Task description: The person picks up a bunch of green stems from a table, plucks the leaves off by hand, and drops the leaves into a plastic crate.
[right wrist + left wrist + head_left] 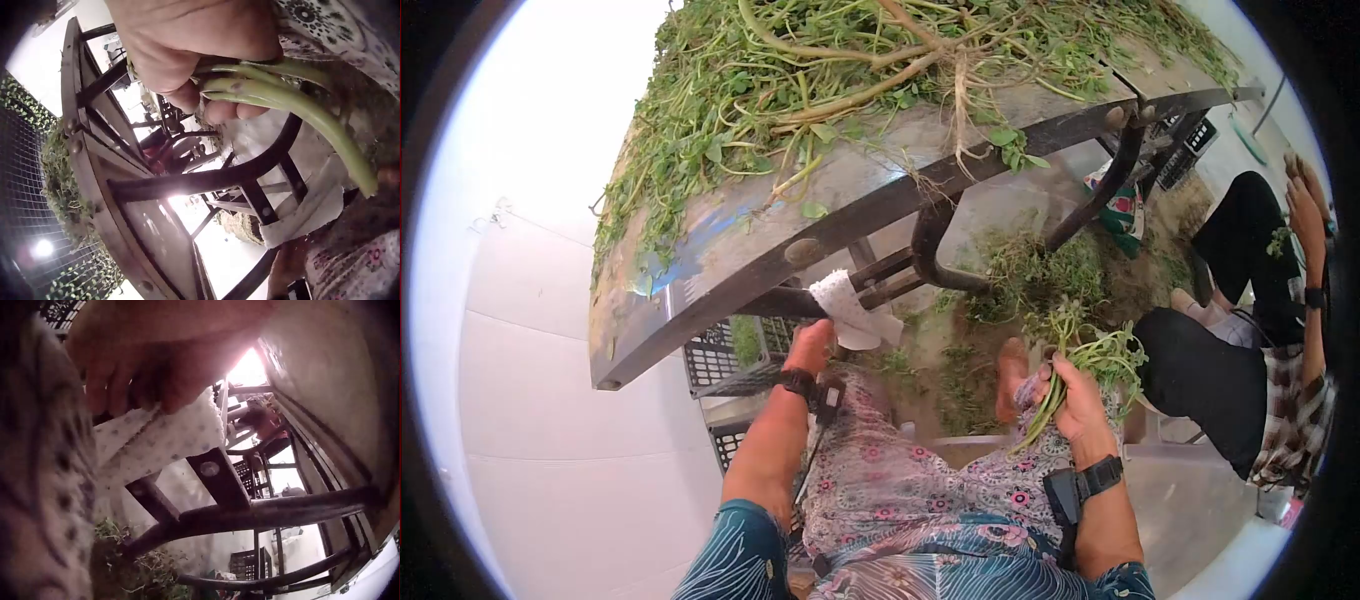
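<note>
My right hand (1082, 402) grips a bunch of leafy green stems (1100, 355) above my right thigh. Leaves fan out beyond the fingers and the thick cut stems (312, 115) stick out at the other side, as the right wrist view shows. Under the table edge, my left hand (810, 348) has its curled fingers on a white cloth with small dots (845, 305). That cloth hangs over a bar of the table's under-frame, and in the left wrist view its edge (187, 434) runs up to the fingertips.
A large heap of the same greens (800, 90) covers the tilted-looking table (700, 290). Loose greens (1040, 270) lie on the floor beneath. Black crates (735, 355) stand at the left. Another person (1250, 330) sits close on the right.
</note>
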